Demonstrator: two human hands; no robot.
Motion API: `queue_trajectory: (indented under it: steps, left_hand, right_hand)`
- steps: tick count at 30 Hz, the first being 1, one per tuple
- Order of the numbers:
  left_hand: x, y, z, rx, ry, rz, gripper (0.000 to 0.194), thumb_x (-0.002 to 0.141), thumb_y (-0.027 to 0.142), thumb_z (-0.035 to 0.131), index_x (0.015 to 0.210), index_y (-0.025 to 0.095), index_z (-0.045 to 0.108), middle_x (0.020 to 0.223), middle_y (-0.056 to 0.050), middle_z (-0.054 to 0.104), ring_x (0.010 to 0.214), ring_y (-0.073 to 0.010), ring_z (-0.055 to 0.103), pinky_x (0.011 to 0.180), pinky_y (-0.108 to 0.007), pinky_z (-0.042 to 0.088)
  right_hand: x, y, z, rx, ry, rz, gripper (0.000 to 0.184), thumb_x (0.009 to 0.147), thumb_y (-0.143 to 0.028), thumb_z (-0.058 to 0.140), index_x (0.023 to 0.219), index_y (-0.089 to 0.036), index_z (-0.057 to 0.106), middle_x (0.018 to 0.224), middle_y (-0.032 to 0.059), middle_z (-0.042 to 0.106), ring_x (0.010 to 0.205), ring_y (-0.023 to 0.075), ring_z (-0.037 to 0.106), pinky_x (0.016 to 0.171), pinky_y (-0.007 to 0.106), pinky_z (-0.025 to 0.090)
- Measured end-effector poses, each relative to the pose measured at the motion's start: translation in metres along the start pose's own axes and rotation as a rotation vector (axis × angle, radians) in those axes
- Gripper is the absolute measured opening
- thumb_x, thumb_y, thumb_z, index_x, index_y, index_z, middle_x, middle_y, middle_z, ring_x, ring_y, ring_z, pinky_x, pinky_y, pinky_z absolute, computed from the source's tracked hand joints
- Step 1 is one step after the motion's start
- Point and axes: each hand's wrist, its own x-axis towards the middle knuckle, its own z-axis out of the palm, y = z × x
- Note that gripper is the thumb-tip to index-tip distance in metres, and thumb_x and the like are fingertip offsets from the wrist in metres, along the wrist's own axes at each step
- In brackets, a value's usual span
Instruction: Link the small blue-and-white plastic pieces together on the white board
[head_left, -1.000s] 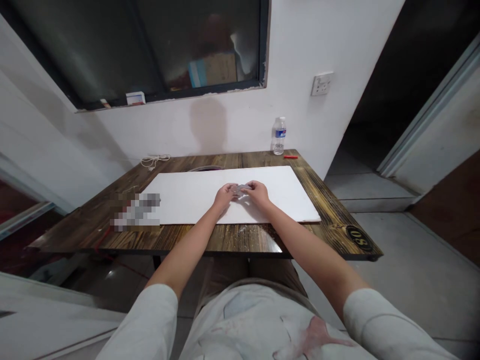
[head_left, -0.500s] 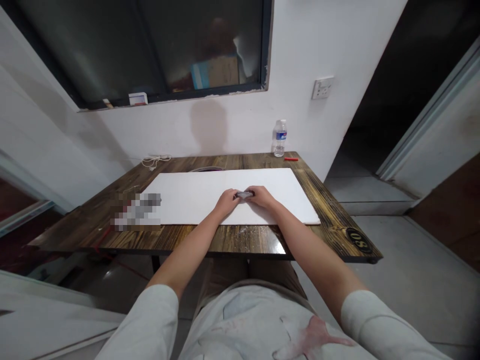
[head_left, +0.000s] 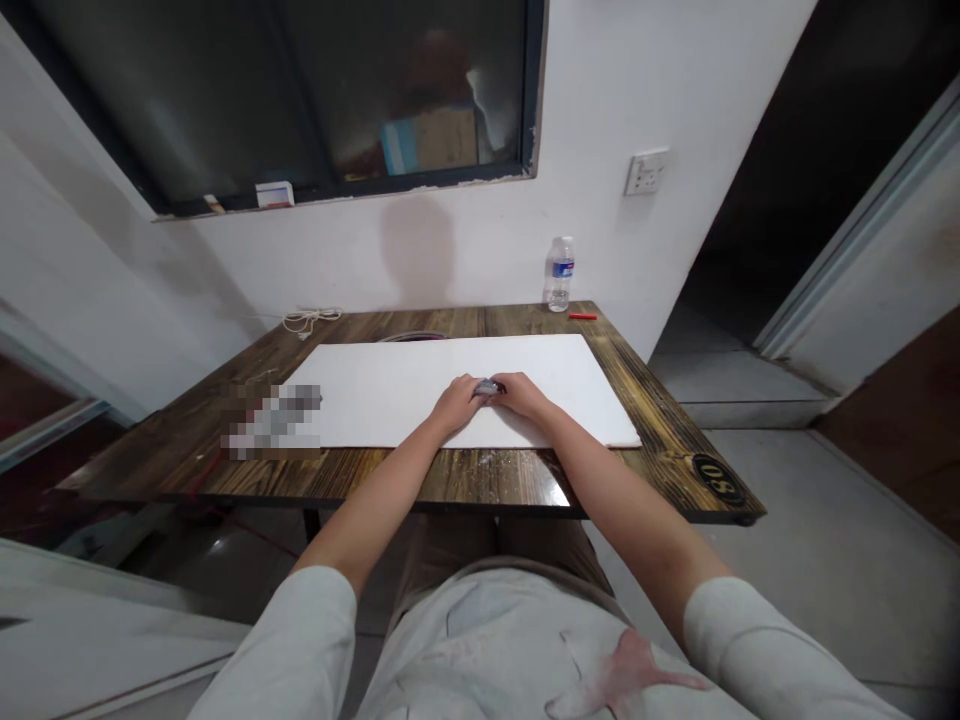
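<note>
White board (head_left: 375,390) lies flat on your dark wooden table (head_left: 465,490). In the head view, your left hand (head_left: 455,405) and right hand (head_left: 521,395) curl inward, both grasping a small grey object (head_left: 487,387), too small to identify, at the board's near middle. From your hands, a water bottle (head_left: 559,275) stands at one o'clock, with a red stick (head_left: 582,316) just beside it.

Board (head_left: 375,395) on table (head_left: 150,470), water btl (head_left: 559,275) behind it.
</note>
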Motion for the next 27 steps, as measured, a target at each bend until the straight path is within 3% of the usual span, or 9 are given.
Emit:
queue_trajectory:
  steps: [4,9,17,21,27]
  left_hand:
    - [0.0,-0.002,0.002,-0.01,0.035,-0.027,0.031,0.088,0.027,0.058,0.118,0.019,0.062,0.113,-0.01,0.065,0.107,-0.0268,0.057,0.095,-0.042,0.046]
    - [0.002,-0.003,0.0,0.03,-0.047,-0.016,0.024,0.091,0.03,0.053,0.107,0.016,0.065,0.104,-0.01,0.065,0.102,-0.0271,0.057,0.092,-0.041,0.047]
    - [-0.002,0.002,-0.005,-0.039,-0.094,0.046,0.051,0.092,0.038,0.052,0.138,0.017,0.049,0.132,-0.014,0.058,0.121,-0.0298,0.05,0.104,-0.045,0.04]
    - [-0.004,0.005,-0.008,-0.056,-0.123,0.067,0.061,0.091,0.044,0.055,0.145,0.02,0.042,0.14,-0.013,0.053,0.128,-0.0308,0.046,0.107,-0.047,0.036]
    - [-0.007,0.011,-0.011,-0.058,-0.13,0.008,0.069,0.085,0.047,0.063,0.147,0.025,0.04,0.144,-0.011,0.051,0.134,-0.0324,0.041,0.111,-0.051,0.031]
  right_hand:
    - [0.0,0.0,-0.001,0.062,-0.007,-0.003,0.016,0.071,-0.024,0.078,0.081,-0.015,0.071,0.075,-0.0002,0.067,0.068,0.013,0.051,0.063,0.022,0.032]
    - [0.001,0.004,-0.002,0.111,-0.012,-0.016,0.013,0.071,-0.019,0.075,0.083,-0.015,0.072,0.073,-0.0013,0.066,0.067,0.0122,0.051,0.064,0.022,0.033]
    - [0.002,0.005,0.002,0.106,-0.014,-0.088,0.022,0.069,-0.018,0.073,0.091,-0.016,0.074,0.08,0.0007,0.07,0.068,0.0126,0.052,0.065,0.023,0.035]
    - [0.0,0.002,0.0,0.041,-0.032,-0.136,0.011,0.07,-0.016,0.069,0.08,-0.015,0.072,0.075,0.0007,0.068,0.066,0.0133,0.051,0.064,0.023,0.033]
    - [-0.001,-0.003,0.001,-0.044,-0.022,-0.144,0.008,0.071,-0.015,0.07,0.08,-0.015,0.071,0.077,0.0025,0.069,0.069,0.015,0.053,0.063,0.023,0.032]
